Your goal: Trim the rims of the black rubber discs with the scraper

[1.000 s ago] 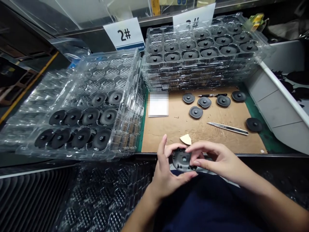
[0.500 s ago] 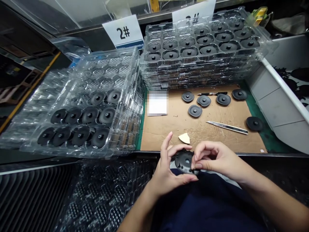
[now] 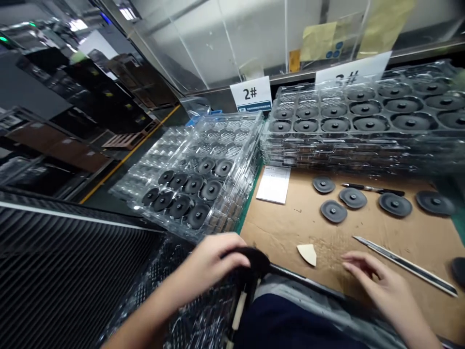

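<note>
My left hand (image 3: 218, 259) is closed on a dark, rounded disc-like part (image 3: 258, 259), held at the near edge of the workbench. Over the cardboard sheet (image 3: 272, 230), my right hand (image 3: 387, 288) has its fingers loosely curled and slightly apart, with nothing visible in them. A cream wedge-shaped piece (image 3: 308, 254) lies to the left of that hand. Just beyond it rests a slim craft knife (image 3: 403, 264). Several black discs with a central stud, such as this one (image 3: 333, 211), sit farther back near a black pen (image 3: 374, 189).
A stack of clear plastic trays (image 3: 232, 213), partly filled with black discs, stands at the left. Another tray stack (image 3: 327, 150) runs along the back. Between them on the cardboard lies a white paper (image 3: 273, 184). Below at left are more clear trays (image 3: 203, 310).
My hands have parted: the left carried the disc leftward, while the right let go of it and moved right over the cardboard. The view has turned left and tilted up.
</note>
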